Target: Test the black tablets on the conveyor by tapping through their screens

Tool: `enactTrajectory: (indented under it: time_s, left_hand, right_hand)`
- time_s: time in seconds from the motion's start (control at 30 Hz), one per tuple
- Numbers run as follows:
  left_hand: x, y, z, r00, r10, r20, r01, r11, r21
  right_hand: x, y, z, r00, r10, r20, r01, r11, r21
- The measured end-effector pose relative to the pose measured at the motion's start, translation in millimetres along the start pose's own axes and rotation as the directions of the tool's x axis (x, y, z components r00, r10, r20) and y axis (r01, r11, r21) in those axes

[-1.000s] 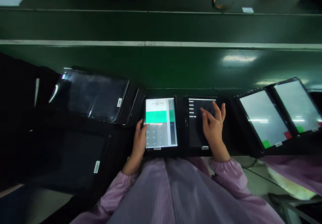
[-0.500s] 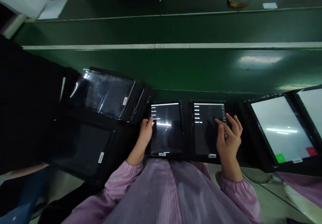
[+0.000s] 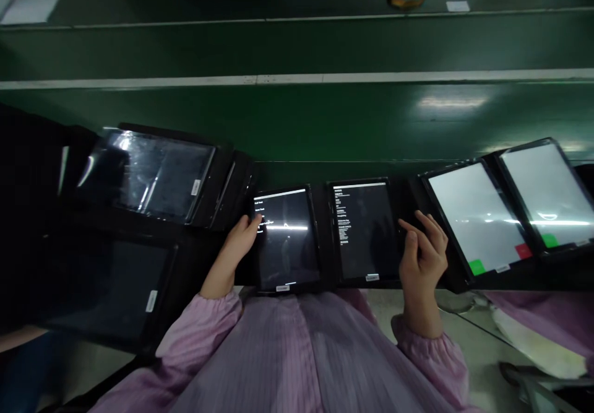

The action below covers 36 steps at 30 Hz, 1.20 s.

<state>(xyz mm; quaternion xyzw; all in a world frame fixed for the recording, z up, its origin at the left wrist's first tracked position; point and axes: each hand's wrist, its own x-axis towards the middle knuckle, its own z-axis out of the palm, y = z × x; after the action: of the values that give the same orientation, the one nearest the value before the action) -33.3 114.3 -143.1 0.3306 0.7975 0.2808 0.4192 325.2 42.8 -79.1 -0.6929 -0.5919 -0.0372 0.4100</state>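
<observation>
In front of my body lie two tablets with dark screens. My left hand (image 3: 234, 246) grips the left edge of the left tablet (image 3: 292, 249), its thumb over the screen border and its other fingers hidden. White menu lines show on that screen. The right tablet (image 3: 366, 233) displays a longer column of small white text, too small to read. Just off its right edge hovers my right hand (image 3: 423, 253), holding nothing, with the index finger extended and the fingers apart.
On the right, two tablets with white screens (image 3: 477, 215) (image 3: 545, 184) lean at an angle. To the left lie a stack topped by a glossy tablet (image 3: 162, 171) and another dark tablet (image 3: 116, 289). A person's dark sleeve (image 3: 28, 215) is at far left. Green bench (image 3: 325, 122) stretches behind.
The right tablet's screen has switched from a short list to a longer text column. My right hand has moved off that screen to its right side. The view has shifted right.
</observation>
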Motion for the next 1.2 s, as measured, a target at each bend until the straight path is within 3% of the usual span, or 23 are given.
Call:
enactTrajectory:
  time_s: [0.17,0.43,0.6,0.7,0.8,0.83,0.9,0.97,1.0,1.07,1.2]
  left_hand:
    - [-12,-7,-7.3,0.998,0.033,0.055,-0.028,0.995,-0.093]
    - [-39,-22,0.6,0.997,0.081,-0.020,-0.083,0.937,-0.339]
    - [-44,-23,1.0,0.994,0.103,-0.044,-0.111,0.881,-0.460]
    - [-44,-24,0.0,0.992,0.119,-0.033,-0.119,0.862,-0.493]
    - [-41,-26,0.5,0.992,0.123,-0.019,-0.117,0.871,-0.477]
    - [-40,-27,0.7,0.992,0.128,-0.012,-0.119,0.878,-0.464]
    - [-39,-29,0.8,0.990,0.144,0.000,-0.129,0.887,-0.443]
    - [-38,-30,0.2,0.988,0.155,0.001,-0.139,0.890,-0.434]
    - [-38,-31,-0.2,0.987,0.159,0.003,-0.142,0.892,-0.430]
    - [-37,-32,-1.2,0.986,0.167,0.001,-0.152,0.897,-0.416]
    - [-37,-35,-1.1,0.982,0.186,-0.042,-0.190,0.927,-0.324]
  right_hand:
    - [-2,7,1,0.997,0.017,0.072,-0.015,0.999,-0.030]
    - [-18,29,15,0.947,0.292,0.134,-0.265,0.945,-0.190]
    - [-23,26,16,0.931,0.322,0.172,-0.280,0.932,-0.228]
    - [-27,17,11,0.955,0.239,0.175,-0.201,0.957,-0.209]
    - [-31,-2,9,0.972,-0.004,0.234,0.034,0.992,-0.125]
    - [-33,-11,11,0.951,-0.107,0.289,0.133,0.989,-0.071]
    - [-36,-27,17,0.865,-0.292,0.407,0.294,0.954,0.059]
    - [-39,-37,24,0.789,-0.388,0.477,0.367,0.919,0.142]
    - [-39,-39,27,0.775,-0.400,0.489,0.375,0.914,0.152]
    - [-37,-36,28,0.805,-0.369,0.465,0.351,0.927,0.129]
    - [-25,-16,17,0.923,-0.241,0.301,0.234,0.970,0.060]
